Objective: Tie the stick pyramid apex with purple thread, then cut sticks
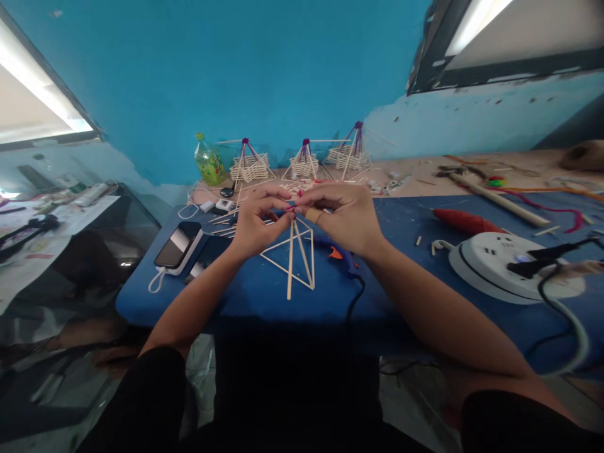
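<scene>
Stick frame at the middle of the counter, near its front edge, looks part-built. Its three-sided base is closed, and two sticks clearly rise from there to the fingers; any more behind the hands cannot be told. Purple yarn is at the top, and whether it is knotted is hidden.

Both hands are pinched nearly closed: the left hand and the right hand each seem to grip the yarn between thumb and fingertips.

Toward the back edge stand three stacked-stick pieces, each with a purple top. Judged against those, this frame lacks the stacked layers, and its top tie seems unfinished.

Counted: one frame in hand, three fuller pieces, one bottle at the back left, one phone near the left edge, one blue glue gun just right of the frame, one red yarn bundle and one round power strip toward the right. Loose sticks overlap too much to count.
</scene>
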Action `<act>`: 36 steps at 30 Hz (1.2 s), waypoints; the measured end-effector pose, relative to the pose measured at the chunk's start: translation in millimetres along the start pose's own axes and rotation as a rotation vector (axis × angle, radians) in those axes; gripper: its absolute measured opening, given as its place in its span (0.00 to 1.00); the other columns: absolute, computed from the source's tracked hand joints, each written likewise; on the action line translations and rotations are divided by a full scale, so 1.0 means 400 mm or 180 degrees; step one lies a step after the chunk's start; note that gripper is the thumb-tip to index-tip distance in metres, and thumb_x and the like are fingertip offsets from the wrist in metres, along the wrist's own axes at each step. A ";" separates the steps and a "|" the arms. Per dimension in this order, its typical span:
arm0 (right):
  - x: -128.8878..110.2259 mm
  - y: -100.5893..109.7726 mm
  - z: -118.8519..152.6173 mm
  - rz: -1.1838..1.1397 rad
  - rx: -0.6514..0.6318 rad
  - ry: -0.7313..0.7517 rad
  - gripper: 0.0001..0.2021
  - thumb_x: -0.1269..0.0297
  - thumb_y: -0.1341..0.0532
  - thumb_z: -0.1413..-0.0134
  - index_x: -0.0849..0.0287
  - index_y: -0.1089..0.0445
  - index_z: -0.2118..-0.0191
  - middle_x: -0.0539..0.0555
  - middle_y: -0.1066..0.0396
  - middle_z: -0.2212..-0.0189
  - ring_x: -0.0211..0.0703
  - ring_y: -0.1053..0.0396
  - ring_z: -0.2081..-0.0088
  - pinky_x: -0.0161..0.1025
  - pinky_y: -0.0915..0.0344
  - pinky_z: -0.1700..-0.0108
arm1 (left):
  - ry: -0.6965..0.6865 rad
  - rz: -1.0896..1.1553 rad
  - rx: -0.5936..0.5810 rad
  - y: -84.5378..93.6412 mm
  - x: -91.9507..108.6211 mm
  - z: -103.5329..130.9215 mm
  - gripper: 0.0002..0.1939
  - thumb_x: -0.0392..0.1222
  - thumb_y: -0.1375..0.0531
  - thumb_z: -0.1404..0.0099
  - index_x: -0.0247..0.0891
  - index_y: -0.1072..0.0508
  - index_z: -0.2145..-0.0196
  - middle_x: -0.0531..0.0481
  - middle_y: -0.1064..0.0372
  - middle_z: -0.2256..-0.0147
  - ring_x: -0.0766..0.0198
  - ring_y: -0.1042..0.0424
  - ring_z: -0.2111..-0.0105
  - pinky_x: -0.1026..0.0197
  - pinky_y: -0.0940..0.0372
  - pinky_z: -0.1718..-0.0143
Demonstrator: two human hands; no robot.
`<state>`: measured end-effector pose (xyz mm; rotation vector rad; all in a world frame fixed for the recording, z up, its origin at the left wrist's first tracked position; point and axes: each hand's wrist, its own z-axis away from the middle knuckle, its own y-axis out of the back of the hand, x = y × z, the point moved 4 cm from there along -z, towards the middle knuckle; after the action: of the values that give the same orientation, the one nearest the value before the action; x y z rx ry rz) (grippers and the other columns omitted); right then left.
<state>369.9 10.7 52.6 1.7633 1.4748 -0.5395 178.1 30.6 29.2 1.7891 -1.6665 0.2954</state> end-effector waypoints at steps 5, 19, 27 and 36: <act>-0.016 -0.001 0.007 0.0740 -0.0092 0.0447 0.05 0.62 0.30 0.41 0.47 0.14 0.66 0.53 0.17 0.66 0.52 0.23 0.62 0.52 0.27 0.51 | -0.0028 -0.0223 0.0061 0.001 0.008 0.003 0.06 0.44 0.29 0.31 0.40 0.15 0.64 0.43 0.19 0.55 0.62 0.20 0.58 0.67 0.30 0.70; 0.041 -0.018 -0.010 -0.0762 -0.0832 -0.1036 0.11 0.54 0.26 0.49 0.56 0.21 0.70 0.50 0.30 0.75 0.40 0.38 0.71 0.42 0.42 0.67 | -0.0014 -0.0385 0.0372 -0.002 0.017 0.010 0.03 0.41 0.29 0.31 0.40 0.15 0.61 0.45 0.20 0.57 0.62 0.21 0.58 0.66 0.28 0.68; 0.056 -0.035 -0.008 -0.1090 -0.0477 -0.1277 0.14 0.52 0.23 0.51 0.56 0.22 0.72 0.51 0.29 0.76 0.39 0.37 0.71 0.42 0.39 0.66 | -0.0222 -0.0107 0.0437 -0.002 0.016 0.020 0.06 0.39 0.29 0.32 0.42 0.11 0.59 0.46 0.18 0.60 0.65 0.21 0.62 0.68 0.31 0.71; 0.049 -0.009 -0.005 -0.0477 -0.0341 -0.0876 0.14 0.53 0.22 0.50 0.56 0.14 0.63 0.56 0.17 0.66 0.48 0.23 0.63 0.47 0.25 0.58 | 0.0006 -0.0052 0.0447 0.028 0.014 0.010 0.06 0.42 0.28 0.33 0.39 0.14 0.67 0.46 0.19 0.64 0.64 0.21 0.65 0.68 0.32 0.72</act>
<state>371.0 25.0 38.6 1.4397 1.4189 -0.7347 167.2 24.3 32.9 1.9031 -1.6649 0.4159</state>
